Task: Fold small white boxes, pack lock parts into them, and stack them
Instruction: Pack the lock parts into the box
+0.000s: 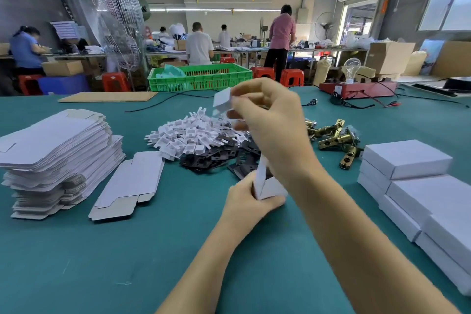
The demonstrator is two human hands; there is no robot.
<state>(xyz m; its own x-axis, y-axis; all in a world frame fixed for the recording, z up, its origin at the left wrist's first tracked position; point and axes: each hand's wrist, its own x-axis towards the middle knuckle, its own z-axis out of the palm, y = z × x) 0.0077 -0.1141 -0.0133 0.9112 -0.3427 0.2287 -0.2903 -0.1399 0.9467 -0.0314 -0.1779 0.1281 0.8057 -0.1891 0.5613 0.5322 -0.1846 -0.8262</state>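
Above the table, right hand (270,120) fingers pinch box (267,186) flap; left hand (244,201) grips base.

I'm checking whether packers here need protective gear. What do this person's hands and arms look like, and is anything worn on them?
Both hands are bare: no gloves, rings, watch or bands show on the left hand or the right hand. Both forearms are uncovered right to the frame's lower edge, so no sleeves are in view. Fingertips are too blurred to judge.

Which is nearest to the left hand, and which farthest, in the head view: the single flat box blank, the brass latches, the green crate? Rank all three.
From the left hand:
1. Single flat box blank, on its left.
2. Brass latches, right and beyond.
3. Green crate, at the table's far edge.
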